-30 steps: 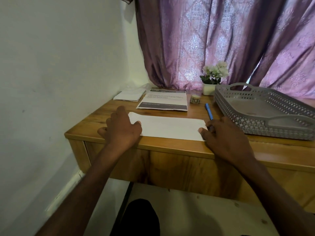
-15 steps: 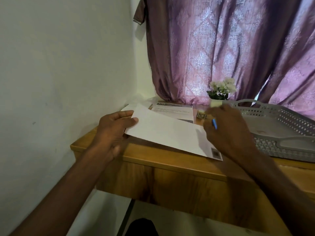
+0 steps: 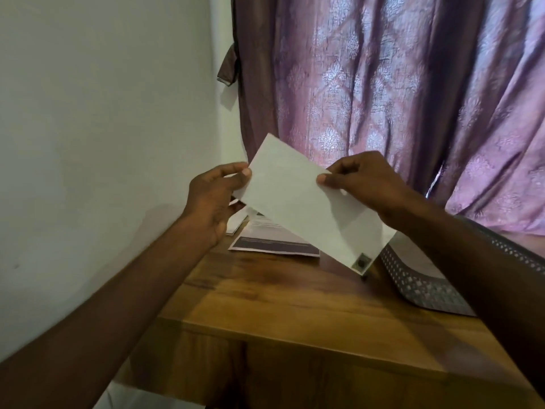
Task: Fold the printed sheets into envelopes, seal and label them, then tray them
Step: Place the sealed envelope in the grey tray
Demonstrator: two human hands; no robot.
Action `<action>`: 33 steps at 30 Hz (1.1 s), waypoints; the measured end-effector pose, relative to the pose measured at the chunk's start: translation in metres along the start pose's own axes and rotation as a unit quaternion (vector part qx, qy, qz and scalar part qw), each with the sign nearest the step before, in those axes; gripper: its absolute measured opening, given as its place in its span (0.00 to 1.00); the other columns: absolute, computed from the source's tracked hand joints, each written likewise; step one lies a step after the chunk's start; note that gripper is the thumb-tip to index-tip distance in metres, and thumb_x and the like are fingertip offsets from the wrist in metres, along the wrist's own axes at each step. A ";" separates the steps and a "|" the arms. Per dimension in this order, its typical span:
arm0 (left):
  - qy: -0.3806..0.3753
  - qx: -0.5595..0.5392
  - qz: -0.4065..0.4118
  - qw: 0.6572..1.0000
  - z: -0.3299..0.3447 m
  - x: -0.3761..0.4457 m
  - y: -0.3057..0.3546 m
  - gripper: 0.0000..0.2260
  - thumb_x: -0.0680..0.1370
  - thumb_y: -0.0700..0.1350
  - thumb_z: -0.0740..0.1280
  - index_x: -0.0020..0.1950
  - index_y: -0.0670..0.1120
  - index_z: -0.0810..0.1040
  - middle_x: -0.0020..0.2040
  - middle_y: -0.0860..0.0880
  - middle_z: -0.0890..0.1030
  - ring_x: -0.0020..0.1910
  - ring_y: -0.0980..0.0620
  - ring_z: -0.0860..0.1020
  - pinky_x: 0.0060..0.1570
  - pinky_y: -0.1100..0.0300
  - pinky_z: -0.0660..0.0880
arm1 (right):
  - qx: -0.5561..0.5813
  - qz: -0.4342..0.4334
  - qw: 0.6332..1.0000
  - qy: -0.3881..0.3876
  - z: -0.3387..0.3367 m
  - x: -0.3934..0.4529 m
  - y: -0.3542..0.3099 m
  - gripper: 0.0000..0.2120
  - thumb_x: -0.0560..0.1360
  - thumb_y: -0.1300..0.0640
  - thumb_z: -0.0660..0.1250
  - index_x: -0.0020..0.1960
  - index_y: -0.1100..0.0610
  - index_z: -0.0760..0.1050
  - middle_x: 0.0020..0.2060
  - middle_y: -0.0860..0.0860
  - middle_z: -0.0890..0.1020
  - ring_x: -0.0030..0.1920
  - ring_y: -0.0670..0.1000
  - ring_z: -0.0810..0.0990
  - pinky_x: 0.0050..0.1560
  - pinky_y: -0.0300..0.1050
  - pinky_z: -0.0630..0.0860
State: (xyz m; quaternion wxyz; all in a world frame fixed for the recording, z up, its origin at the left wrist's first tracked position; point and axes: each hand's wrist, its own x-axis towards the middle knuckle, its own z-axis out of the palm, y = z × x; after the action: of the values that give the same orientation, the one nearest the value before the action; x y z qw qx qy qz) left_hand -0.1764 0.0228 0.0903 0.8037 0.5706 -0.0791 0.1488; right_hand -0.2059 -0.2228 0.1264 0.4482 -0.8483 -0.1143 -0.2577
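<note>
Lifted clear of the wooden desk [image 3: 295, 293] since a second ago, when it lay flat near the front edge under both hands, the white envelope [image 3: 306, 208] now hangs in the air above the desk's back half, in front of the purple curtain [image 3: 383, 84]. The blue pen that was by the right hand earlier is no longer in view.

The left hand [image 3: 212, 199] pinches the envelope's upper left edge between thumb and curled fingers. The right hand [image 3: 362, 181] pinches its upper long edge further along, thumb on the near face, fingers curled behind.

Its long axis runs diagonally, from the high corner at the upper left down to the low corner at the lower right, where a small dark printed square [image 3: 361, 263] sits. That low corner points toward the grey perforated tray [image 3: 418, 287] at the right of the desk. The plain face is turned to the camera.

It looks light and thin, stiff enough to hold its plane between two pinches, yet easy to crease or bend; edge grips near the ends, as now, should suit it best. Printed sheets [image 3: 274, 240] lie on the desk behind it.
</note>
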 end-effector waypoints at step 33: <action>-0.110 0.404 0.077 0.905 0.305 0.094 -0.168 0.03 0.73 0.43 0.76 0.44 0.46 0.88 0.46 0.46 0.88 0.49 0.44 0.85 0.53 0.49 0.82 | -0.149 0.325 0.934 0.003 -0.150 -0.001 0.189 0.12 0.72 0.66 0.77 0.53 0.67 0.80 0.46 0.62 0.85 0.47 0.61 0.86 0.50 0.58 0.84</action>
State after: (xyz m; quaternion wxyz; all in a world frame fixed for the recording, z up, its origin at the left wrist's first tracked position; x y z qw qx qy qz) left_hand -0.0193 -0.3013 0.0703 0.4769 0.8511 -0.1438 0.1657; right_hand -0.1761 -0.4536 0.0628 0.3763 -0.8955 0.2082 -0.1146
